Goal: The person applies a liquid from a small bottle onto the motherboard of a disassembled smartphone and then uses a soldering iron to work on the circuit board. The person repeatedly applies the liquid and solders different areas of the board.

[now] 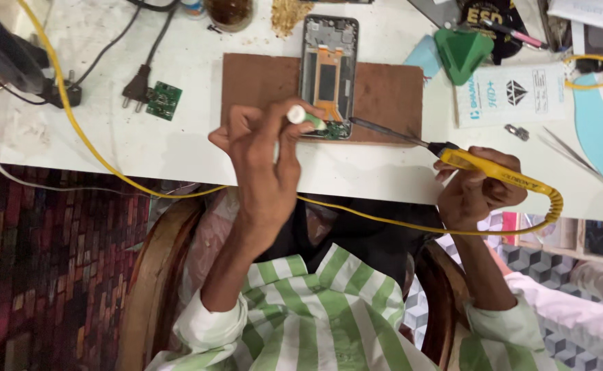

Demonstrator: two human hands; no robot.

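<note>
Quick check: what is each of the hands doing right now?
Left hand: closed on a small white-green tube.
Right hand: closed on the yellow soldering iron.

An opened phone frame (328,67) lies on a board (384,96) at the middle of the table (178,148), with a small circuit board (164,100) and a plug (136,88) to the board's left. The left hand (264,154) holds a pen-like tool (306,119) at the frame's near end, where the tip of the soldering iron (453,156) arrives from the right hand (477,189). A wedge-shaped stand (461,51), a flat packet (511,95) and tweezers (573,154) lie to the board's right.
</note>
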